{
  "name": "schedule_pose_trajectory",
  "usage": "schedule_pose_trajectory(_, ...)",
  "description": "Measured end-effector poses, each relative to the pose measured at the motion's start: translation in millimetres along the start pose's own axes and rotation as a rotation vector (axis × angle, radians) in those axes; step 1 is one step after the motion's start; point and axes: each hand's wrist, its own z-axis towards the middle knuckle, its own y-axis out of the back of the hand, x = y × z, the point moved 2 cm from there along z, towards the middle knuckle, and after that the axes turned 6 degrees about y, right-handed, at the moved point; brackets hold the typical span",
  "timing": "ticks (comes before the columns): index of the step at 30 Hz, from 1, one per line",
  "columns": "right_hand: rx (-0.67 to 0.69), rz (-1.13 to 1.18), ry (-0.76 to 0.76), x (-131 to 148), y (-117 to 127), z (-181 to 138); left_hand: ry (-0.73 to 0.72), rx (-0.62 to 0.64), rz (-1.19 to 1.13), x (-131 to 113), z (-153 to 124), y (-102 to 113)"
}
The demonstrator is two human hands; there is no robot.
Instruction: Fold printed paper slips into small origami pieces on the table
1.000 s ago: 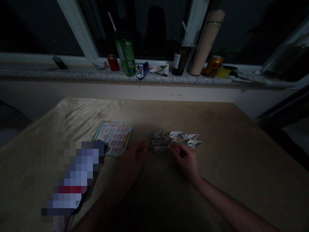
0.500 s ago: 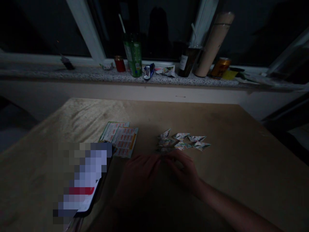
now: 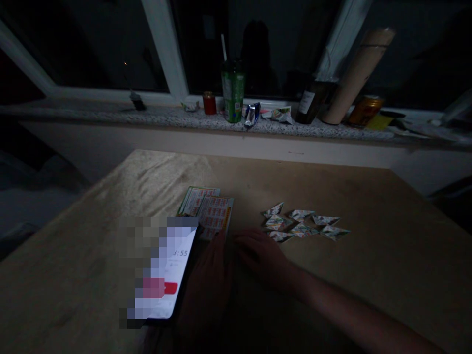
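Observation:
My left hand lies dark and low beside the phone. Its outstretched fingertips reach the lower edge of a printed paper sheet; whether they press on it I cannot tell. A second printed sheet lies partly beneath that one. To the right, my right hand rests on the table, fingers apart and bent to the left, with nothing visible in them. Just beyond it, several small folded paper pieces with pointed ends lie in rows. A phone with a lit screen, partly pixelated, is left of my left hand.
The brown table ends at a wall below a speckled windowsill. On the sill stand a green cup with a straw, a red jar, a dark cup, a tall pinkish cylinder and a gold can.
My hands were together near the folded pieces; now they are apart, the left one up against the printed sheet. The view has turned left, so everything sits further right.

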Motion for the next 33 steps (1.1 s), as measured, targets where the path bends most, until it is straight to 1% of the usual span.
schedule_pose_trajectory(3,0.096,-0.129,0.048,-0.6,-8.7,12.6,0.031,0.022,-0.036,6.5,-5.4,-4.5)
schedule_pose_trajectory(6,0.161,-0.222,0.075,-2.8,-14.5,23.7,0.045,0.023,-0.048,7.4,-7.3,-4.1)
schedule_pose_trajectory(10,0.248,-0.287,0.069,-6.6,-21.8,34.3,0.046,0.02,-0.064,2.8,-5.9,0.2)
schedule_pose_trajectory(14,0.297,-0.307,0.053,-7.5,-27.4,38.0,0.023,0.027,-0.072,-0.5,-4.4,7.8)
schedule_pose_trajectory(17,0.303,-0.305,0.049,-7.7,-28.8,36.1,0.006,0.03,-0.064,-0.7,-5.3,13.2)
schedule_pose_trajectory(20,0.289,-0.306,0.05,-8.1,-27.9,31.2,-0.009,0.025,-0.051,-1.0,-6.7,14.3)
schedule_pose_trajectory(27,0.241,-0.311,0.027,-6.1,-25.0,13.1,-0.045,0.016,-0.016,-4.2,-12.0,3.3)
schedule_pose_trajectory(33,0.286,-0.306,0.003,-0.6,-21.0,-5.0,-0.078,0.01,0.024,-8.2,-20.2,1.8)
